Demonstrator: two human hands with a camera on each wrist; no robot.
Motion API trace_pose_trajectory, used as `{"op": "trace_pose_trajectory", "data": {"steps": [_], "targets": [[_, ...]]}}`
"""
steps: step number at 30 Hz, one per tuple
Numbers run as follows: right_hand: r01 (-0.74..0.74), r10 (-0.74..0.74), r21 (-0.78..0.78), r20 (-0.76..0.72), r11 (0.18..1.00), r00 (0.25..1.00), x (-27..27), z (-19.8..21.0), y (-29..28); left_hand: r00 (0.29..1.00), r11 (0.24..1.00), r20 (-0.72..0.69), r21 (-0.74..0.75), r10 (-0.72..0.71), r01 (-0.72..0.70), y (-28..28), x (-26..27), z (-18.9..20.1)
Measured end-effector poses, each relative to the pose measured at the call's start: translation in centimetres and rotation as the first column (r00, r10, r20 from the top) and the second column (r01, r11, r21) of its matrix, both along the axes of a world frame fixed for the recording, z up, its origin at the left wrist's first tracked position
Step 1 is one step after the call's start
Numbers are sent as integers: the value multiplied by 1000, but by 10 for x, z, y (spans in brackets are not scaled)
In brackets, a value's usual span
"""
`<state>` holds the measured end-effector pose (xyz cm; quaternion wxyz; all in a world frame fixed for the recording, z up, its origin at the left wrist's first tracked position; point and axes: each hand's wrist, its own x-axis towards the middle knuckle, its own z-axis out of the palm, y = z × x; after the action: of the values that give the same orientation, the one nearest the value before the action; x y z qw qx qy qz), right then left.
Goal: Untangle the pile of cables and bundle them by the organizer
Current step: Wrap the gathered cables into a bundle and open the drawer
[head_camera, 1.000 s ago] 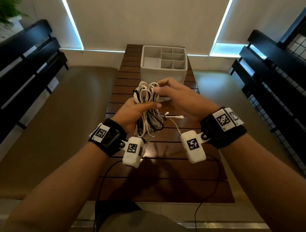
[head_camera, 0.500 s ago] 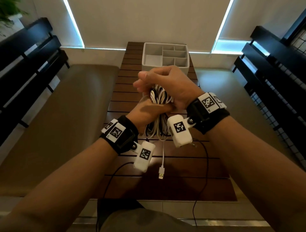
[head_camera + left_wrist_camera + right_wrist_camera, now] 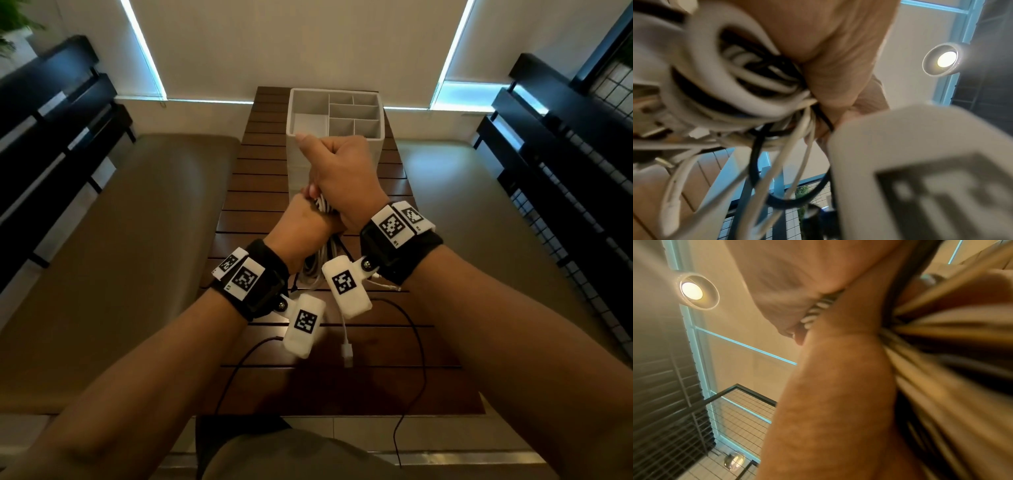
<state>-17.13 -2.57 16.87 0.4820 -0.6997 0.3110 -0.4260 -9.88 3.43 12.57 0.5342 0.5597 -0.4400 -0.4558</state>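
A bundle of white and black cables (image 3: 323,205) is held above the wooden table between both hands. My left hand (image 3: 301,224) grips the bundle from below and the left. My right hand (image 3: 339,171) is closed in a fist over its upper part, hiding most of it. Loops of the cables (image 3: 756,84) fill the left wrist view, blurred. A white USB plug (image 3: 346,354) dangles from the bundle near the table. The white compartment organizer (image 3: 298,102) stands just beyond the hands.
The slatted wooden table (image 3: 260,178) is narrow, with tan cushioned benches (image 3: 137,240) on both sides. Black wrist-camera leads (image 3: 416,342) trail over the near table edge. Dark slatted backrests (image 3: 51,137) flank the benches.
My right hand has moved over the bundle and closed round its top, covering the loops. Both hands have shifted slightly toward the organizer.
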Motion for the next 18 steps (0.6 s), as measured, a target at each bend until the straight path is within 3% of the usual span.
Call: {"op": "trace_pose_trajectory", "data": {"steps": [3,5,8,10,12,18], "targets": [[-65,64,-31,-31,997,997,-9,1,-5,1000,1000,-31,-3,2,-2,5,0,0],[-34,32,-24,-71,999,997,-21,0,-11,996,999,-84,-24,30,-33,5,2,6],[-149,171,193,-105,970,980,-36,-25,1,965,996,-249,-21,81,-89,3,8,16],[-324,352,380,-5,866,936,-42,-47,12,965,994,-244,-31,92,-103,1,8,18],[-436,437,490,120,755,891,-45,-54,17,976,994,-196,-32,98,-106,1,7,16],[-544,559,623,200,561,805,-56,-53,20,952,994,-287,27,107,-103,7,5,5]]}}
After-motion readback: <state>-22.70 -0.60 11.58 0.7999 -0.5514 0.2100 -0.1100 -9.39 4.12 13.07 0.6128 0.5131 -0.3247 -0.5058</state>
